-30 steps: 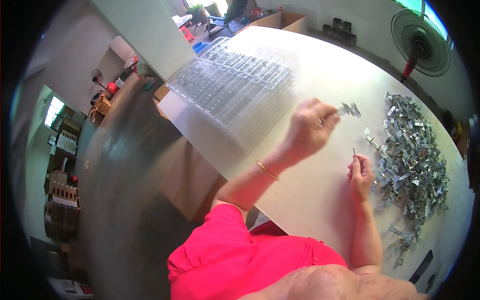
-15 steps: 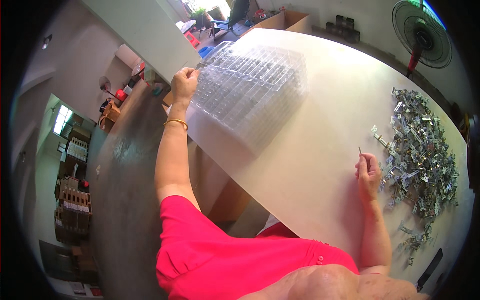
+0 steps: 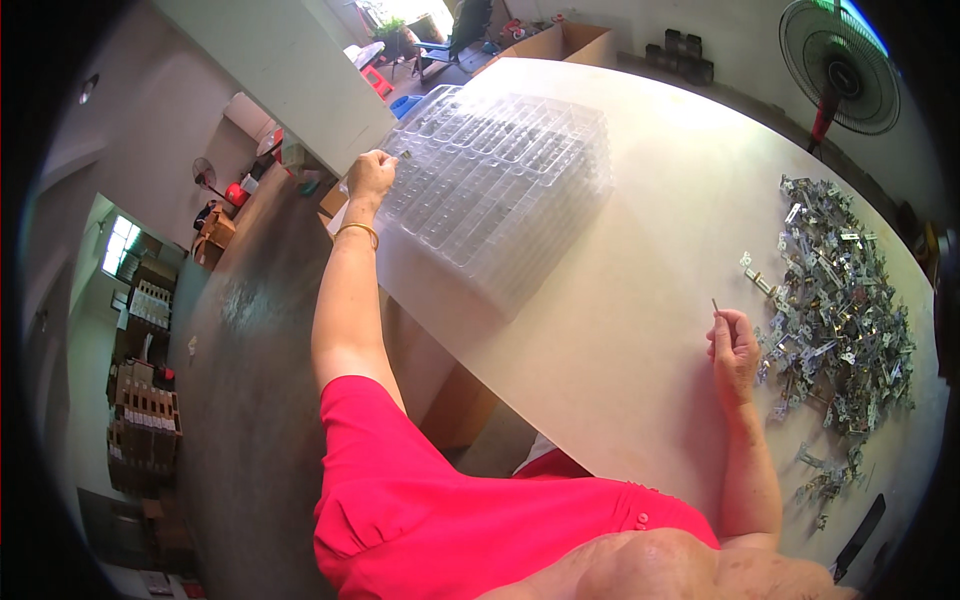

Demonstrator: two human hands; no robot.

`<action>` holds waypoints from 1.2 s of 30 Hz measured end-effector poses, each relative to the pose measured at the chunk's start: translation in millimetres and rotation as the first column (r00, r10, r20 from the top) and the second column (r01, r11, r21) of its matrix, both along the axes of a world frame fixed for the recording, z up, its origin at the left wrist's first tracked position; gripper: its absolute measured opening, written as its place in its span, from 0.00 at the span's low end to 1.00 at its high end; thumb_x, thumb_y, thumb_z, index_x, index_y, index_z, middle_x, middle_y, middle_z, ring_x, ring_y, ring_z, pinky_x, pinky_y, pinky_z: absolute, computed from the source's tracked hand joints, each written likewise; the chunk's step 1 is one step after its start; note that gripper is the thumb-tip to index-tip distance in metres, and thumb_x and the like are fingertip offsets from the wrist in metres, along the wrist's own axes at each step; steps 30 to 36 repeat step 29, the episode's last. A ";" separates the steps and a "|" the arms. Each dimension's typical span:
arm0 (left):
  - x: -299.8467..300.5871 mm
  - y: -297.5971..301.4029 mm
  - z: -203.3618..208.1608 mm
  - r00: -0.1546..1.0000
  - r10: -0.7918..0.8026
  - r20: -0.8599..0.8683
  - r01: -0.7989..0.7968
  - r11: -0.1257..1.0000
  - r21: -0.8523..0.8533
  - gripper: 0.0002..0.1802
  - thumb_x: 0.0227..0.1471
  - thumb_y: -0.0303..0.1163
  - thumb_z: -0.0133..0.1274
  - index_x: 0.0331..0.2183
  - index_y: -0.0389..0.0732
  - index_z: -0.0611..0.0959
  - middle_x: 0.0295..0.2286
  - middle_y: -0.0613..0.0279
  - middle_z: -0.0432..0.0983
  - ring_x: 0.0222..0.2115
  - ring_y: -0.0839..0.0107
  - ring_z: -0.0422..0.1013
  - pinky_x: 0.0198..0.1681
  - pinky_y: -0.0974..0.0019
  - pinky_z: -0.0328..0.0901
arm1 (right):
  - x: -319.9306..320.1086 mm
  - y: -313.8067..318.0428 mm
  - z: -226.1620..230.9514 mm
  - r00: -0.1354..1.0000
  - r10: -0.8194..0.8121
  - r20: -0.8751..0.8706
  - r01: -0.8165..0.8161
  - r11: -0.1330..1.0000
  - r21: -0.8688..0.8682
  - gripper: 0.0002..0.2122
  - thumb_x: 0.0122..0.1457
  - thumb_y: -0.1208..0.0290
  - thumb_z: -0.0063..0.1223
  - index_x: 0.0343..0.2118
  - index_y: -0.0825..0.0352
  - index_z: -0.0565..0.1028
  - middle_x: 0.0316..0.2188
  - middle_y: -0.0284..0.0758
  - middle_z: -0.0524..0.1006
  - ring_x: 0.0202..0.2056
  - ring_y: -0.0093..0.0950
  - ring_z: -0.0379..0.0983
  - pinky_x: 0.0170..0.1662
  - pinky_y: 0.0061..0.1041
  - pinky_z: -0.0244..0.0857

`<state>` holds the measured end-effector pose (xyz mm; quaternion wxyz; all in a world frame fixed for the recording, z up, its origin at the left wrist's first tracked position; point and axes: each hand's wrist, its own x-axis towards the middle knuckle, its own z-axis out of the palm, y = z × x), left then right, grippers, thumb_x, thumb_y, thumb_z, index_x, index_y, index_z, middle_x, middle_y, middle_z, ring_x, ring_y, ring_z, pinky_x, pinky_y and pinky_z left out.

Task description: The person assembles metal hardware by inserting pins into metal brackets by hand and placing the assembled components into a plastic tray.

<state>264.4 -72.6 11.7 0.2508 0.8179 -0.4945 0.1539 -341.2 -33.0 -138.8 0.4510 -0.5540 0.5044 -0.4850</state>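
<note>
My left hand [image 3: 371, 176] is closed at the near left edge of a stack of clear plastic trays [image 3: 500, 230]. Its fingers pinch a small metal part [image 3: 405, 155], mostly hidden by the fingertips, over the top tray. The slots of that tray, toward its far side, hold small dark pieces. My right hand [image 3: 735, 350] rests on the table, fingers curled around a thin metal piece [image 3: 715, 306] whose tip sticks up. Just right of it lies a large heap of small metal brackets [image 3: 840, 310], one of them [image 3: 757, 277] lying slightly apart at the heap's left.
The pale table [image 3: 640, 330] has a rounded far edge. Past it stand a fan [image 3: 840, 70] and an open cardboard box [image 3: 570, 42]. A dark flat object [image 3: 862, 535] lies at the lower right. A pillar [image 3: 290, 70] rises beyond the left hand.
My left hand has moved slightly nearer along the tray's left edge, still pinching the small metal part. My right hand stays almost still with its thin metal piece.
</note>
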 end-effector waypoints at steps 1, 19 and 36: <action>1.4 -0.1 0.0 1.000 -0.013 0.002 0.013 1.000 0.013 0.11 0.48 0.40 0.60 0.27 0.42 0.86 0.25 0.53 0.82 0.29 0.56 0.79 0.35 0.57 0.70 | 0.3 0.3 1.2 1.000 0.008 -0.003 -0.008 1.000 -0.004 0.04 0.65 0.73 0.49 0.38 0.65 0.75 0.22 0.26 0.74 0.20 0.13 0.65 0.23 0.14 0.61; -42.1 -9.5 29.2 0.919 -0.299 0.257 0.334 0.937 -0.102 0.10 0.47 0.32 0.54 0.29 0.38 0.86 0.27 0.47 0.80 0.31 0.51 0.77 0.37 0.56 0.69 | -1.4 -2.7 -8.5 0.993 -0.012 -0.113 -0.009 0.983 -0.183 0.06 0.63 0.73 0.50 0.39 0.67 0.76 0.23 0.32 0.76 0.23 0.18 0.69 0.26 0.21 0.63; -349.6 35.6 30.5 0.547 -0.786 0.289 0.831 0.551 -0.074 0.04 0.52 0.26 0.58 0.33 0.40 0.84 0.30 0.60 0.78 0.35 0.64 0.74 0.46 0.61 0.65 | 4.4 8.5 -4.6 0.965 0.090 -0.246 -0.186 0.897 -0.401 0.04 0.58 0.74 0.55 0.36 0.63 0.75 0.29 0.40 0.78 0.30 0.40 0.76 0.33 0.35 0.70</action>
